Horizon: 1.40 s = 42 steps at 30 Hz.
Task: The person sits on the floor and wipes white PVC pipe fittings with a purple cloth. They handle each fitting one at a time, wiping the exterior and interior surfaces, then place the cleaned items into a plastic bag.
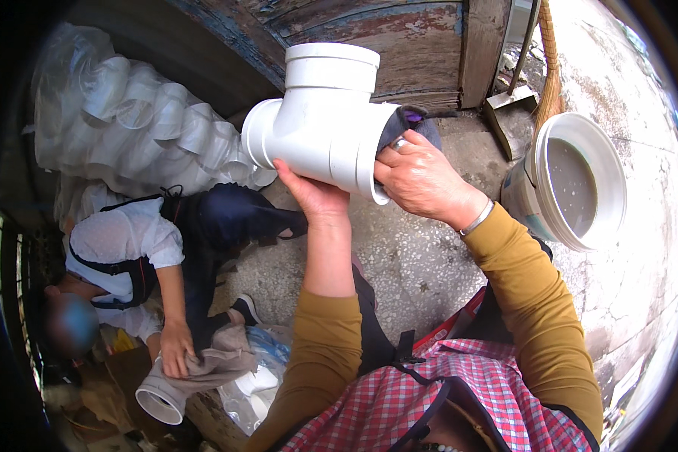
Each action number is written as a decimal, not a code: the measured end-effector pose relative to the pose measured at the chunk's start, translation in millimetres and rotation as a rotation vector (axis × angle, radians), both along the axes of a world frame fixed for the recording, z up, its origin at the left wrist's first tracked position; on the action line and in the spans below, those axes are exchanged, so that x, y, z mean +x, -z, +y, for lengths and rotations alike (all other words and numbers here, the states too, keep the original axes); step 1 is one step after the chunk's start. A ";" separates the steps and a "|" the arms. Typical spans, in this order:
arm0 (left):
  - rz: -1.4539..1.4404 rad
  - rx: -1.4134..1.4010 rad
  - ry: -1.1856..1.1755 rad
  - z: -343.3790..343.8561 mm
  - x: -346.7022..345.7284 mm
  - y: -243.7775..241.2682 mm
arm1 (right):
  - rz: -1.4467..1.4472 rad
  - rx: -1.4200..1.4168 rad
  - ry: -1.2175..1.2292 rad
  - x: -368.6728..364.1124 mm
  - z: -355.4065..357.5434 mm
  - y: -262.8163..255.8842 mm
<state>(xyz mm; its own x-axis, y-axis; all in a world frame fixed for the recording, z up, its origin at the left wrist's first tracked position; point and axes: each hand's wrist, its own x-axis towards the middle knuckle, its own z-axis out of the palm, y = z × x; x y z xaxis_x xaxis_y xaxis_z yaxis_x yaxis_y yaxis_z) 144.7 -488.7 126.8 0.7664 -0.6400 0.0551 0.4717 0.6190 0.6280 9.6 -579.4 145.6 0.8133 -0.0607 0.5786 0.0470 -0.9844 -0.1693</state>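
Observation:
A white plastic pipe tee is held up in front of me, its branch socket pointing away from me. My left hand supports it from below, with the thumb against its left end. At the right-hand opening, my right hand grips a dark cloth; its fingertips and part of the cloth are hidden inside the mouth of the tee. A purple patch shows on the cloth, and some of it hangs behind my hand.
A clear plastic bag of white pipe fittings stands at the upper left. Beside me a co-worker handles a white fitting with a grey-brown cloth. To my right are a bucket of cloudy water, a dustpan and a broom.

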 end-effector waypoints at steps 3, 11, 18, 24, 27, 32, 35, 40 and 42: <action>-0.027 0.017 -0.037 -2.9 -7.4 -5.8 | 0.242 0.168 -0.127 4.9 -0.7 1.3; -0.086 0.218 0.131 -3.2 -24.0 5.6 | -0.176 0.844 -0.170 24.3 19.3 37.5; 0.054 0.017 0.270 -5.6 -25.6 19.3 | -0.055 0.779 -0.185 23.3 23.1 31.3; 0.075 0.129 0.226 -6.1 -23.0 16.9 | -0.034 0.661 -0.143 29.6 20.1 33.3; 0.038 0.152 0.150 -10.1 -19.0 19.4 | -0.002 0.727 -0.156 27.6 18.9 33.9; 0.077 0.064 0.160 -13.2 -22.1 20.0 | -0.211 1.941 -0.334 22.7 26.2 27.8; 0.085 -0.054 0.204 -11.2 -21.1 26.1 | -0.434 2.560 -0.686 28.8 38.5 9.3; -0.024 -0.008 0.195 -9.4 -17.8 37.7 | -0.107 1.720 -0.391 30.6 33.4 25.2; 0.062 0.049 0.247 -5.6 -24.0 23.3 | -0.048 1.443 -0.293 31.5 28.2 32.1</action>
